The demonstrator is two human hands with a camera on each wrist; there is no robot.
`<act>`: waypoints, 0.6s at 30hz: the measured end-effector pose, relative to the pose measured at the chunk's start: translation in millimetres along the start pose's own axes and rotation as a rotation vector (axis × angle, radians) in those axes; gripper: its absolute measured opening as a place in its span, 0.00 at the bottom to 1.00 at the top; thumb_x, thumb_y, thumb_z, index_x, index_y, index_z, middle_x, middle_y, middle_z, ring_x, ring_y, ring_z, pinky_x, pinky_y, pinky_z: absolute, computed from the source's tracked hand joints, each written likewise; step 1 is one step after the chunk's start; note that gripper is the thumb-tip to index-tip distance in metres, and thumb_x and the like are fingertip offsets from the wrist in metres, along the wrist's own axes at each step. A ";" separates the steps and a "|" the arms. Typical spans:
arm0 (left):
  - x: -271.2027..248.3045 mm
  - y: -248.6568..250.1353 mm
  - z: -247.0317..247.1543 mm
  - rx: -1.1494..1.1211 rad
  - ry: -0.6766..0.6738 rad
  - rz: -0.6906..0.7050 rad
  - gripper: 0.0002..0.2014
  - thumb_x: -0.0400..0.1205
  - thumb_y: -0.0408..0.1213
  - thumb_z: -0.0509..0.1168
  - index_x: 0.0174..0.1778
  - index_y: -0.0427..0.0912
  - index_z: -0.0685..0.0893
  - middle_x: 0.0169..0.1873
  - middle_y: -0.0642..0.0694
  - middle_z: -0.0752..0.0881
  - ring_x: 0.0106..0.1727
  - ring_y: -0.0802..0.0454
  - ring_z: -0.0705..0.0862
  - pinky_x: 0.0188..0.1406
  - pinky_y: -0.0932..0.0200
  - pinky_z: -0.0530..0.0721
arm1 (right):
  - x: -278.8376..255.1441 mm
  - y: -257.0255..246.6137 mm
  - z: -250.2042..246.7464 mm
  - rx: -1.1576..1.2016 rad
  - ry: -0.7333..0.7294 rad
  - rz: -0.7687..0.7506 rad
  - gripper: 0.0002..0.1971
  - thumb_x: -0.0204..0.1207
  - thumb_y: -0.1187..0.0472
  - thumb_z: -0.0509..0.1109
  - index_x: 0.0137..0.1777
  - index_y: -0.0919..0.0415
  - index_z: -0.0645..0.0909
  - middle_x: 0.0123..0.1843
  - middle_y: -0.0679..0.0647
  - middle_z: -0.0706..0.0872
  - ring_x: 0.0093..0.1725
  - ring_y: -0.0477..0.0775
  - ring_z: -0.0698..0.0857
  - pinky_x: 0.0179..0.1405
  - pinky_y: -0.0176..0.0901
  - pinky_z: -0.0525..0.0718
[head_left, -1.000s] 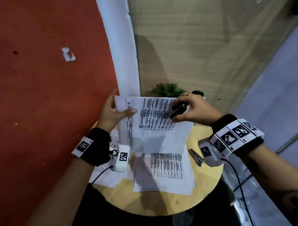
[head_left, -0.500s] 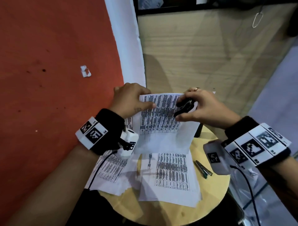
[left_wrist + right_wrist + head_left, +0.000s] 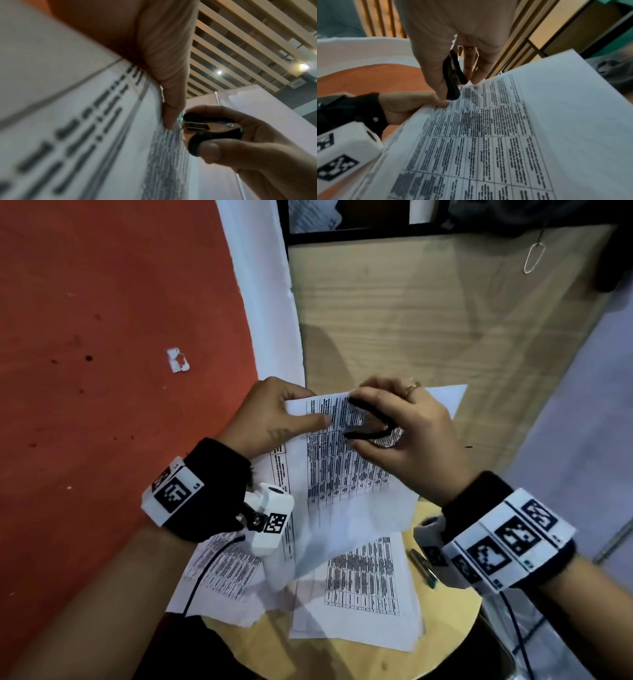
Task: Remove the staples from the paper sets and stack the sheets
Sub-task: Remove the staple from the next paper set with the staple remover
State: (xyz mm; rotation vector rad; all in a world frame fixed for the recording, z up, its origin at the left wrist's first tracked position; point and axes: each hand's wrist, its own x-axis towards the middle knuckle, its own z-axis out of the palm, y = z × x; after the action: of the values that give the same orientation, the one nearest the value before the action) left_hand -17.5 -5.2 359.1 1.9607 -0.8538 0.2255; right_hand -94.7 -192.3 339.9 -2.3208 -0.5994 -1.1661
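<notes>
A stapled paper set (image 3: 342, 470) printed with tables is held up above the round table. My left hand (image 3: 274, 416) pinches its top left edge, thumb on the front, fingers behind. My right hand (image 3: 404, 433) grips a black staple remover (image 3: 368, 422) between thumb and fingers at the set's top edge. In the left wrist view the staple remover (image 3: 211, 129) has its metal jaws at the paper's edge, just beside my left thumb (image 3: 171, 108). In the right wrist view the staple remover (image 3: 453, 78) points down onto the paper set (image 3: 488, 128). The staple itself is hidden.
Loose printed sheets (image 3: 363, 587) and another pile (image 3: 222, 570) lie on the small round wooden table (image 3: 445, 628). A green pen (image 3: 424, 568) lies at its right side. A wooden panel (image 3: 428, 320) stands behind, and orange floor (image 3: 102, 371) lies to the left.
The held set rose and tilted toward me. My left hand shifted from the left side to the top edge, and my right hand brought the staple remover to that top edge.
</notes>
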 end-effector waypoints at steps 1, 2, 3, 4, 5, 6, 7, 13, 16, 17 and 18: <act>-0.5 1.9 0.4 -0.009 0.002 0.002 0.12 0.68 0.44 0.75 0.38 0.38 0.91 0.35 0.35 0.90 0.33 0.56 0.79 0.36 0.56 0.77 | 0.8 -2.7 1.9 -0.008 0.000 -0.034 0.23 0.63 0.60 0.76 0.59 0.64 0.84 0.58 0.61 0.84 0.54 0.61 0.84 0.51 0.54 0.84; -0.6 2.8 0.1 -0.021 0.004 0.007 0.13 0.67 0.44 0.75 0.37 0.37 0.90 0.33 0.34 0.89 0.32 0.56 0.78 0.35 0.57 0.75 | 1.6 -5.1 3.5 -0.013 0.003 -0.069 0.23 0.63 0.62 0.75 0.60 0.65 0.83 0.57 0.61 0.84 0.53 0.64 0.84 0.49 0.57 0.85; -1.4 5.2 0.1 -0.028 0.005 0.009 0.13 0.67 0.44 0.75 0.36 0.37 0.90 0.33 0.31 0.88 0.32 0.57 0.78 0.35 0.58 0.74 | 2.3 -6.8 4.3 -0.020 0.009 -0.100 0.22 0.63 0.63 0.75 0.60 0.66 0.83 0.57 0.61 0.85 0.53 0.65 0.85 0.48 0.58 0.86; -2.3 6.7 -1.0 -0.044 -0.001 0.013 0.11 0.67 0.44 0.75 0.34 0.38 0.90 0.31 0.32 0.87 0.31 0.57 0.78 0.34 0.59 0.73 | 3.3 -8.6 5.6 -0.028 0.012 -0.124 0.22 0.64 0.64 0.75 0.59 0.67 0.83 0.56 0.61 0.85 0.52 0.65 0.85 0.46 0.58 0.86; -2.8 8.5 -2.5 -0.057 -0.011 0.009 0.08 0.67 0.42 0.76 0.32 0.41 0.90 0.28 0.38 0.87 0.30 0.60 0.77 0.33 0.63 0.72 | 4.6 -10.0 6.5 -0.034 0.013 -0.141 0.21 0.63 0.64 0.75 0.58 0.68 0.82 0.56 0.61 0.85 0.52 0.65 0.85 0.46 0.58 0.86; -3.4 10.3 -4.2 -0.069 -0.022 0.007 0.04 0.68 0.39 0.77 0.29 0.46 0.89 0.23 0.47 0.85 0.28 0.64 0.76 0.30 0.67 0.71 | 5.9 -11.1 7.6 -0.038 0.015 -0.154 0.21 0.63 0.65 0.75 0.58 0.68 0.83 0.56 0.60 0.86 0.52 0.65 0.85 0.45 0.57 0.86; -3.8 11.2 -5.4 -0.067 -0.024 0.014 0.07 0.69 0.36 0.77 0.28 0.50 0.88 0.21 0.55 0.83 0.26 0.67 0.75 0.28 0.69 0.70 | 7.2 -11.5 8.5 -0.041 0.019 -0.168 0.20 0.63 0.66 0.75 0.57 0.68 0.83 0.56 0.60 0.86 0.51 0.65 0.85 0.44 0.57 0.86; -5.1 14.0 -8.4 -0.099 -0.016 0.011 0.04 0.66 0.41 0.75 0.28 0.57 0.90 0.26 0.53 0.82 0.29 0.64 0.75 0.29 0.68 0.72 | 11.7 -15.4 10.4 -0.084 0.052 -0.247 0.17 0.63 0.68 0.75 0.54 0.68 0.86 0.53 0.59 0.88 0.47 0.65 0.86 0.35 0.55 0.87; -6.1 14.9 -9.3 -0.104 -0.016 0.007 0.02 0.66 0.41 0.75 0.29 0.54 0.91 0.26 0.54 0.82 0.31 0.65 0.75 0.31 0.68 0.72 | 12.5 -17.0 11.4 -0.114 0.062 -0.272 0.16 0.63 0.69 0.76 0.52 0.67 0.86 0.52 0.58 0.89 0.46 0.64 0.87 0.33 0.54 0.86; -6.6 15.3 -9.1 -0.102 -0.016 0.011 0.02 0.66 0.40 0.75 0.29 0.54 0.90 0.25 0.55 0.81 0.30 0.66 0.75 0.30 0.68 0.71 | 12.8 -17.2 11.2 -0.117 0.062 -0.279 0.16 0.63 0.69 0.76 0.52 0.67 0.87 0.52 0.58 0.89 0.45 0.63 0.87 0.33 0.53 0.86; -7.0 14.5 -8.7 -0.103 -0.019 0.014 0.03 0.66 0.40 0.75 0.28 0.53 0.90 0.25 0.56 0.80 0.30 0.66 0.74 0.30 0.68 0.71 | 12.9 -17.6 11.0 -0.118 0.062 -0.284 0.16 0.62 0.69 0.76 0.51 0.66 0.87 0.51 0.57 0.89 0.45 0.63 0.87 0.32 0.52 0.86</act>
State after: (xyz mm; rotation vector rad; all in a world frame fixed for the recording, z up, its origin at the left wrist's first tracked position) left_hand -30.5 0.9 370.5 1.8637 -0.8745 0.1681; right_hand -90.9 -169.7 348.5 -2.3409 -0.8820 -1.4301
